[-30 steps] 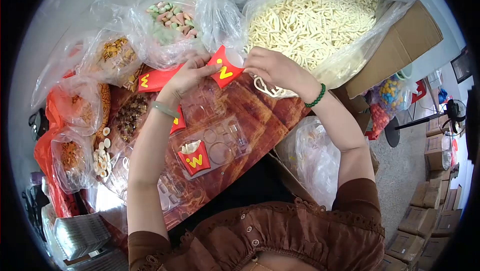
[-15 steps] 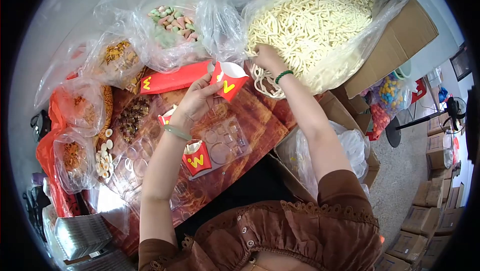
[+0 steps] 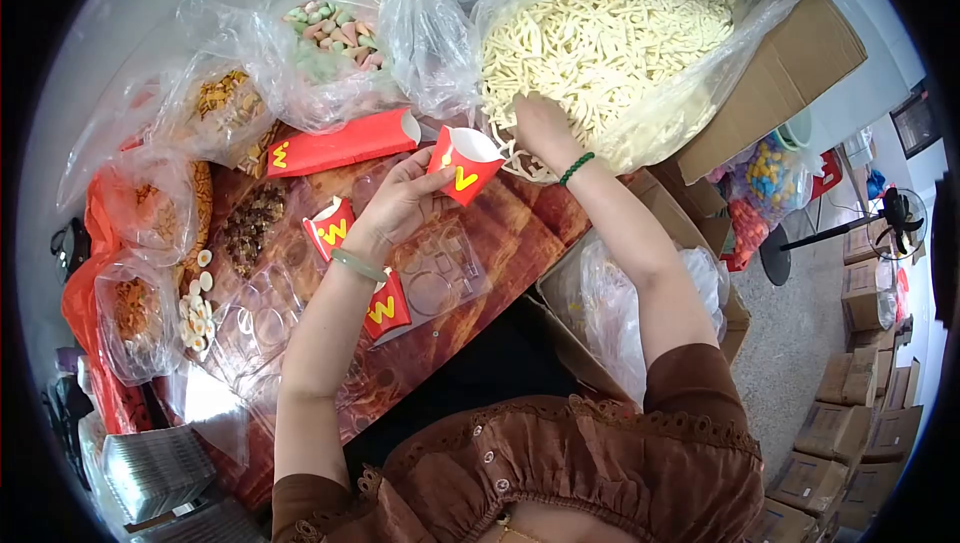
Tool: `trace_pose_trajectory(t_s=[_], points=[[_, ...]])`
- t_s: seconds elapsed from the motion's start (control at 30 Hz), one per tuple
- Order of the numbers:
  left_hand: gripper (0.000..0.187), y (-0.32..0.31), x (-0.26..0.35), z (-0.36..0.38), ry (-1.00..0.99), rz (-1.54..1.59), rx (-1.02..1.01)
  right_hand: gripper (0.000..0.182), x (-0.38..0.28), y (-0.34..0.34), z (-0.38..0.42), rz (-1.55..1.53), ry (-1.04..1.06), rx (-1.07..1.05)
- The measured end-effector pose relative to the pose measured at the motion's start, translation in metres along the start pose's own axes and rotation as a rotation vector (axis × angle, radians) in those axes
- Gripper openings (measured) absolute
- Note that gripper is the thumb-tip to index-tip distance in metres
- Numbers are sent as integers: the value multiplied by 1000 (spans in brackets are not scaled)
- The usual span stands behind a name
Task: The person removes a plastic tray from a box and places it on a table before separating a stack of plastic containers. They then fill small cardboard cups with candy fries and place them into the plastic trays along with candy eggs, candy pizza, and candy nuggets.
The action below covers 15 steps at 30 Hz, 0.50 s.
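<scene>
Over the far part of the surface [image 3: 528,215], the left hand [image 3: 405,198] pinches an upright carton [image 3: 466,171]; no strips show in its mouth, so it looks unfilled. Well apart from it, at the bag's [image 3: 672,133] near left edge, the right hand [image 3: 545,130] is among the strips [image 3: 610,43]; its fingertips are hidden, so its grip cannot be told. Plenty of strips lie loose. Nearer, two more cartons [image 3: 329,230] [image 3: 387,313] rest by the left forearm, fill unclear. Farther left lies a long red stack [image 3: 345,148], seemingly unused cartons.
</scene>
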State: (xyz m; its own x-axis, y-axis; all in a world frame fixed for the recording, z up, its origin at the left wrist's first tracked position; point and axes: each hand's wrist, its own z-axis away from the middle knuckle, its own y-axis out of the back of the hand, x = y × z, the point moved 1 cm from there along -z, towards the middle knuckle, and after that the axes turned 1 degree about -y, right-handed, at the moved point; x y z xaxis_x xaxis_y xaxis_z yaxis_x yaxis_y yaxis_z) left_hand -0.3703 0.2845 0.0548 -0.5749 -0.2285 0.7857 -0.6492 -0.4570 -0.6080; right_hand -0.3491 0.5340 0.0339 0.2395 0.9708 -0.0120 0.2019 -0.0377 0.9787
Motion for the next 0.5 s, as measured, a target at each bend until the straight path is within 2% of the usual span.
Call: trace_pose_trajectory(t_s=[0.03,0.07,0.1,0.13,0.2,0.27,0.33,0.37,0.47,0.5], points=[[37,0,0,1,10,-5,7,35,5,-3,-4,-3,1,2],[37,2,2,3,5,-7,12,36,13,-5,-9,28,1,-104],[36,2,3,7,13,-15,12,37,11,3,-10,58,2,-217],[36,2,5,11,24,-22,12,42,1,29,-6,132,-21,-230],[37,-1,8,13,33,-16,26,47,-3,47,-8,174,69,-132],[37,-1,7,11,39,-14,32,51,3,41,-23,184,152,-171],[39,1,1,7,34,-38,-2,53,13,21,-33,66,371,-163],[39,1,-1,7,33,-38,-4,49,19,5,-44,127,296,-335],[40,-2,-4,8,24,-3,-33,44,20,-5,-52,16,175,-409],[40,-1,-5,9,37,-4,-32,38,19,-1,-49,-55,208,-387]])
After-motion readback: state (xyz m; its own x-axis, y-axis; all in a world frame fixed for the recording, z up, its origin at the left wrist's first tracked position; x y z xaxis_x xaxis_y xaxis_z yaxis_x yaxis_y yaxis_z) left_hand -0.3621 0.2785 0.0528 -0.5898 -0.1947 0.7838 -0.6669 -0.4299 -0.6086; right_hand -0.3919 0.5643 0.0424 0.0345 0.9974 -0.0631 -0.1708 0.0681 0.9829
